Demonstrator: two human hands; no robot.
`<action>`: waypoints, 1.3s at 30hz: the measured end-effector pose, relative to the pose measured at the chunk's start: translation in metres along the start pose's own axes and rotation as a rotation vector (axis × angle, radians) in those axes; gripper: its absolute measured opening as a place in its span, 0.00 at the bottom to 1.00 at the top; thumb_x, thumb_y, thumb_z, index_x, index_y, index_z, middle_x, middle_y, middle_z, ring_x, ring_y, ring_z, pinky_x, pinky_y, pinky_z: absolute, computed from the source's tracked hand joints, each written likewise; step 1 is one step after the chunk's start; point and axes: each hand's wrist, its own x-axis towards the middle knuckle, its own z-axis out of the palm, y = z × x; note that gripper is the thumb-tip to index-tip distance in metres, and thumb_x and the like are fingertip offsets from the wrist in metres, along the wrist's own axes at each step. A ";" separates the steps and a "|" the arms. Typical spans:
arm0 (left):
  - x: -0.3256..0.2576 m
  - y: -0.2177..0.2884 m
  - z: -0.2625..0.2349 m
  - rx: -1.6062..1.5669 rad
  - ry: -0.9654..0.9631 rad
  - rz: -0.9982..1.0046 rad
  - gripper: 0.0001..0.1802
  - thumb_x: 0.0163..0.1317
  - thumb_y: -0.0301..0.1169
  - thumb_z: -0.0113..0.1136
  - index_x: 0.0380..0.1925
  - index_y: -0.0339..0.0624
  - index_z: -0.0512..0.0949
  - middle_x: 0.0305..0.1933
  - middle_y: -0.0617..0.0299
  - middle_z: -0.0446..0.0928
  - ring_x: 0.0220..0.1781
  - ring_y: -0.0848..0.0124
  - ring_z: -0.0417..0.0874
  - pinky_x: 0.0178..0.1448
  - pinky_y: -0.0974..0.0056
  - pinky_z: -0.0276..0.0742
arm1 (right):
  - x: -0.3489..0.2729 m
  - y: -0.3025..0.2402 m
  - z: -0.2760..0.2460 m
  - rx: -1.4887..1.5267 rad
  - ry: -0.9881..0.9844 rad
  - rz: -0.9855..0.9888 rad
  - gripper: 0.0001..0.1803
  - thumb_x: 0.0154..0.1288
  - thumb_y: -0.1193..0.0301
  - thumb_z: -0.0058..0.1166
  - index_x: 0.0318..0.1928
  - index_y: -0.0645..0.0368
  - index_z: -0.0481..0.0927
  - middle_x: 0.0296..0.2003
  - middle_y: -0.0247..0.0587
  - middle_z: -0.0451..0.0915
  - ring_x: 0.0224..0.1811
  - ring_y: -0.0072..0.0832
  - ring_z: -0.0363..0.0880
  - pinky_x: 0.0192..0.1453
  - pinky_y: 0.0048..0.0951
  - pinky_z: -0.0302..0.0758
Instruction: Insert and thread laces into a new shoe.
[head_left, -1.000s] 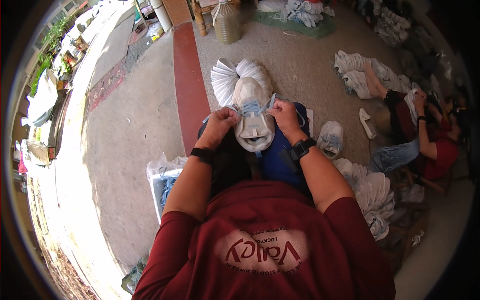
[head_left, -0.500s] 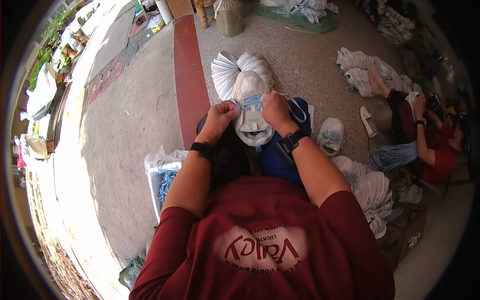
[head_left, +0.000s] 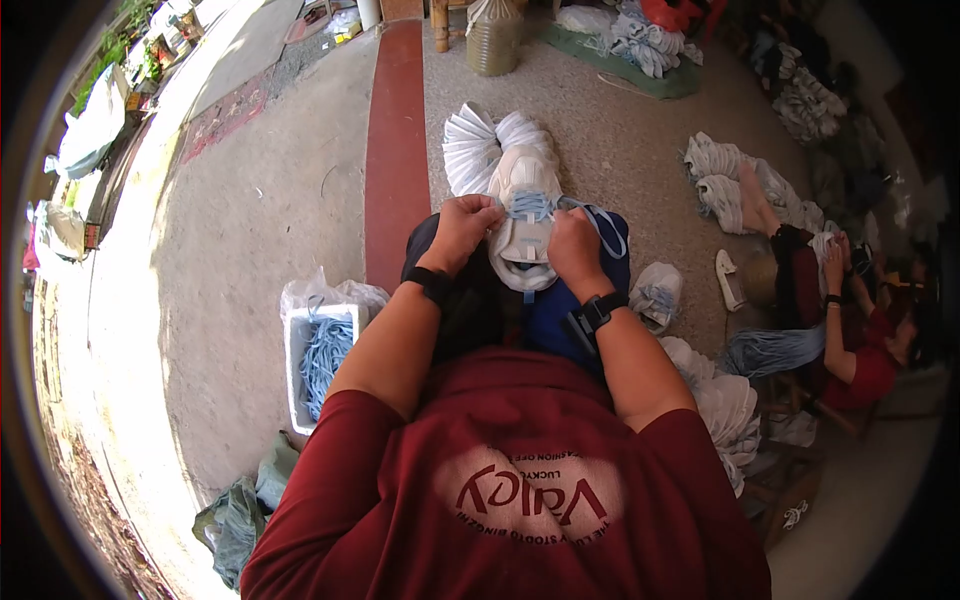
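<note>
A cream-white shoe upper (head_left: 526,240) lies across my lap, its toe pointing away from me. Light blue shoelace (head_left: 531,205) crosses its eyelet rows. At the shoe's left edge, the thumb and fingers of my left hand (head_left: 463,232) are pinched together on the lace, whose end is mostly hidden by the fingertips. My right hand (head_left: 576,247) is closed on the lace at the right eyelet row. From there a loose loop of lace (head_left: 618,235) hangs out over my blue-covered right knee. Just past the toe sits a fanned stack of white shoe parts (head_left: 475,150).
To my left stands a white foam box (head_left: 296,375) holding blue laces. Right of me are another laced shoe (head_left: 657,296) and a heap of white uppers (head_left: 715,400). A seated person (head_left: 850,350) works at the far right. A ribbed container (head_left: 494,45) stands ahead.
My view has shifted, bringing more of the foam box into sight. Both hands have come slightly nearer to me along the shoe, still pinching at its two sides.
</note>
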 end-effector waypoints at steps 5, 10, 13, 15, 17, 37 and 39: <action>0.011 -0.018 -0.006 0.281 0.043 0.015 0.06 0.54 0.27 0.58 0.24 0.35 0.78 0.20 0.63 0.77 0.23 0.76 0.75 0.31 0.70 0.71 | -0.004 0.009 0.009 0.264 0.165 0.067 0.02 0.51 0.76 0.50 0.26 0.61 0.75 0.26 0.50 0.75 0.32 0.47 0.75 0.38 0.42 0.73; 0.007 -0.013 -0.002 0.651 0.063 0.141 0.08 0.51 0.32 0.60 0.26 0.37 0.79 0.23 0.52 0.78 0.26 0.63 0.80 0.35 0.61 0.74 | -0.006 -0.001 -0.002 0.144 0.089 0.099 0.06 0.50 0.76 0.51 0.31 0.60 0.78 0.27 0.49 0.74 0.30 0.47 0.74 0.36 0.43 0.72; 0.004 0.006 0.012 0.889 0.067 0.244 0.10 0.49 0.34 0.61 0.25 0.38 0.80 0.25 0.48 0.79 0.30 0.56 0.81 0.37 0.58 0.75 | -0.002 -0.020 -0.017 0.152 0.122 -0.104 0.07 0.49 0.76 0.53 0.32 0.59 0.80 0.29 0.47 0.74 0.31 0.45 0.74 0.37 0.41 0.72; 0.007 0.003 0.011 0.992 0.067 0.295 0.10 0.48 0.34 0.62 0.25 0.38 0.80 0.26 0.47 0.79 0.31 0.54 0.81 0.38 0.57 0.75 | 0.006 -0.027 -0.012 0.150 0.087 -0.186 0.06 0.49 0.76 0.54 0.30 0.59 0.80 0.29 0.46 0.74 0.32 0.44 0.74 0.38 0.40 0.71; 0.015 -0.004 0.006 0.735 0.081 0.149 0.10 0.48 0.35 0.63 0.23 0.38 0.80 0.25 0.47 0.79 0.31 0.54 0.81 0.38 0.57 0.75 | 0.011 -0.027 -0.006 0.148 0.057 -0.270 0.05 0.48 0.76 0.54 0.29 0.58 0.80 0.30 0.45 0.74 0.33 0.43 0.73 0.38 0.39 0.71; -0.005 -0.003 0.001 0.816 0.031 0.261 0.13 0.50 0.32 0.53 0.30 0.35 0.80 0.29 0.45 0.79 0.35 0.52 0.81 0.43 0.56 0.76 | 0.027 -0.048 0.007 -0.175 -0.120 -0.316 0.04 0.51 0.73 0.53 0.24 0.58 0.80 0.29 0.41 0.74 0.38 0.35 0.71 0.42 0.36 0.65; -0.006 -0.003 -0.001 0.735 0.026 0.179 0.12 0.50 0.31 0.55 0.30 0.35 0.81 0.28 0.45 0.79 0.33 0.54 0.82 0.42 0.59 0.76 | 0.024 -0.052 0.001 -0.114 -0.110 -0.318 0.05 0.53 0.74 0.50 0.25 0.59 0.79 0.30 0.44 0.75 0.39 0.37 0.71 0.43 0.36 0.66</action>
